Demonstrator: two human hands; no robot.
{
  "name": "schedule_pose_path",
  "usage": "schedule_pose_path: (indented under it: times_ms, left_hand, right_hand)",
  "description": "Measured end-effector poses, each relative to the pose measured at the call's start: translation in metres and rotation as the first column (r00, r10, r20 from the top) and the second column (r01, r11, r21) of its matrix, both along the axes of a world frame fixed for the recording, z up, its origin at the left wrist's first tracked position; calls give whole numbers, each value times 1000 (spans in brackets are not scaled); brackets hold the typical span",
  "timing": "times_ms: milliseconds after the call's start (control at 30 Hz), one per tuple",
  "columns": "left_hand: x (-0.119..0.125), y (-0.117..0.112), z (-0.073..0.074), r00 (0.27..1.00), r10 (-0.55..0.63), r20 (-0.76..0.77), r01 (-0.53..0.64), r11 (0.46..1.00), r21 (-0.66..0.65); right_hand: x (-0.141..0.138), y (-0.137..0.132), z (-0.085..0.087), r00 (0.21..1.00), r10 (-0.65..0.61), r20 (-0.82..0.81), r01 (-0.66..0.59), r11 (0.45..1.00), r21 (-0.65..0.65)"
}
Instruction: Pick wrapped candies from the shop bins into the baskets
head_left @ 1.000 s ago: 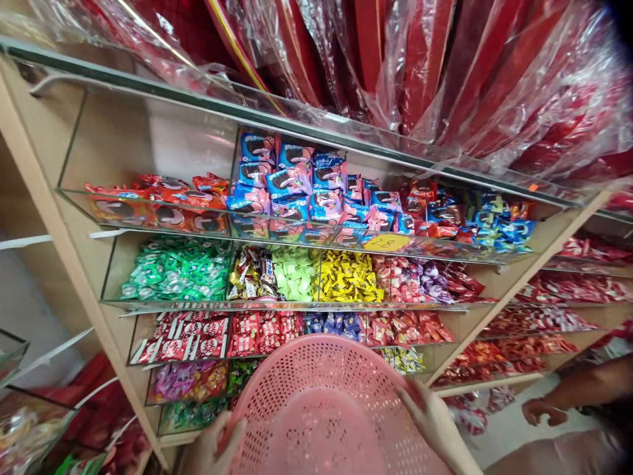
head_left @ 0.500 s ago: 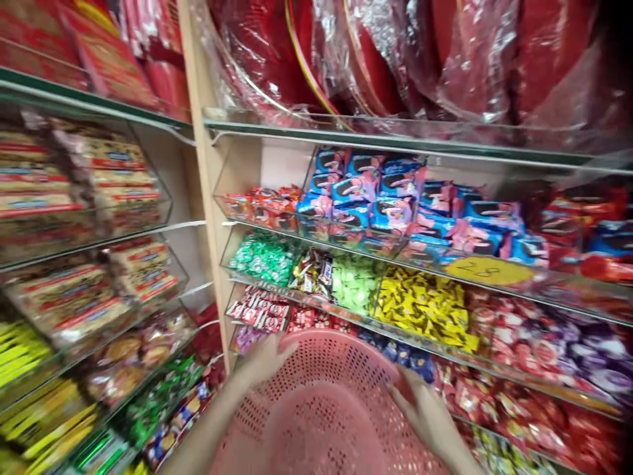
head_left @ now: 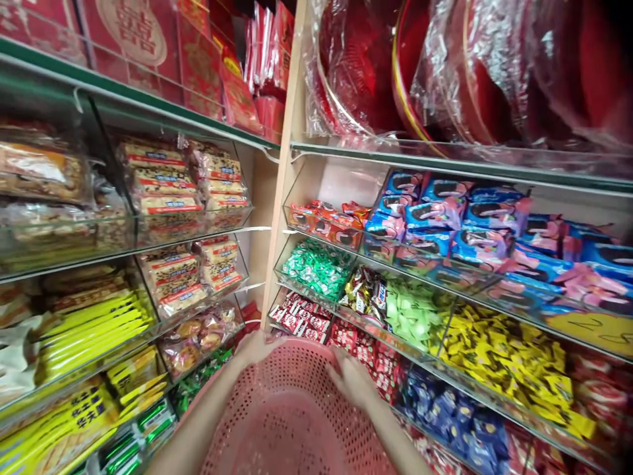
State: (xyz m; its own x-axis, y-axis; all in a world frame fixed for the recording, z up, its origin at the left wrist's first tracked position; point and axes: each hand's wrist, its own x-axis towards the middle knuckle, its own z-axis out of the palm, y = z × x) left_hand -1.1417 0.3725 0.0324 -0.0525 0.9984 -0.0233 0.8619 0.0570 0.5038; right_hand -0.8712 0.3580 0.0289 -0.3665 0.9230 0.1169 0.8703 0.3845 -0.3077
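Observation:
A pink perforated plastic basket (head_left: 291, 415) fills the bottom centre of the view, with nothing inside it. My left hand (head_left: 254, 348) grips the far left part of its rim. My right hand (head_left: 353, 382) grips the rim on the far right side. Both hold the basket just in front of clear shelf bins of wrapped sweets: red packets (head_left: 301, 321) directly beyond the rim, green sweets (head_left: 319, 267) and pale green sweets (head_left: 415, 313) above.
A wooden upright (head_left: 281, 191) splits two shelf units. The left bins hold biscuit packs (head_left: 165, 191) and yellow packets (head_left: 93, 326). The right bins hold blue cookie packs (head_left: 445, 218) and yellow sweets (head_left: 499, 346). Red items wrapped in plastic (head_left: 445, 66) stand on top.
The view has swung to the left, bringing the left shelf unit into sight. Both hands have slid along the basket rim toward its far edge. The other person's arm is no longer in view.

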Motion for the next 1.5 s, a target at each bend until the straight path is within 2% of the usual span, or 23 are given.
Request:
schedule_pose_path:
  times_ms: [67, 133, 233, 300, 400, 467, 600, 733, 867, 967, 1200, 1333, 1500]
  left_hand:
    - [-19, 7, 2, 1000, 22, 1, -22, 1000, -3]
    - [-33, 20, 9, 1000, 29, 3, -29, 1000, 0]
    - [-43, 41, 22, 1000, 17, 0, -17, 1000, -1]
    - [-44, 53, 27, 1000, -10, -11, 10, 1000, 4]
    - [-43, 66, 25, 998, -62, -31, 64, 996, 58]
    - [-46, 71, 22, 996, -90, -24, 91, 994, 63]
    - [-53, 76, 16, 994, -106, 19, 105, 993, 59]
    - [-58, 74, 6, 992, -123, 42, 121, 992, 36]
    - [-72, 67, -12, 998, -21, 59, 21, 1000, -2]
    - [-86, 63, -18, 996, 43, 83, -43, 999, -3]
    - [-101, 56, -8, 986, 146, 86, -146, 989, -1]
    - [-97, 52, -5, 980, 185, 70, -184, 983, -18]
    - [-82, 41, 2, 979, 193, 59, -194, 981, 3]
  right_hand:
    - [-19, 5, 4, 999, 30, 30, -32, 998, 54]
    - [-36, 8, 18, 996, 81, 47, -87, 984, 157]
    - [-61, 14, 59, 966, 260, 10, -250, 916, 314]
    - [-78, 27, 93, 938, 345, -45, -301, 869, 393]
    - [-100, 64, 130, 949, 298, -108, -216, 857, 467]
    - [-110, 90, 138, 965, 237, -109, -164, 875, 456]
    - [-116, 121, 127, 977, 172, -125, -107, 906, 410]
    - [-112, 126, 112, 964, 163, -210, -70, 918, 391]
    - [-109, 124, 106, 944, 185, -275, -60, 910, 410]
    - [-108, 124, 104, 929, 211, -302, -62, 898, 435]
    - [-105, 126, 101, 875, 221, -430, -4, 893, 450]
    - [-102, 128, 105, 822, 166, -546, 44, 936, 350]
    - [-99, 126, 107, 732, 138, -667, 26, 973, 230]
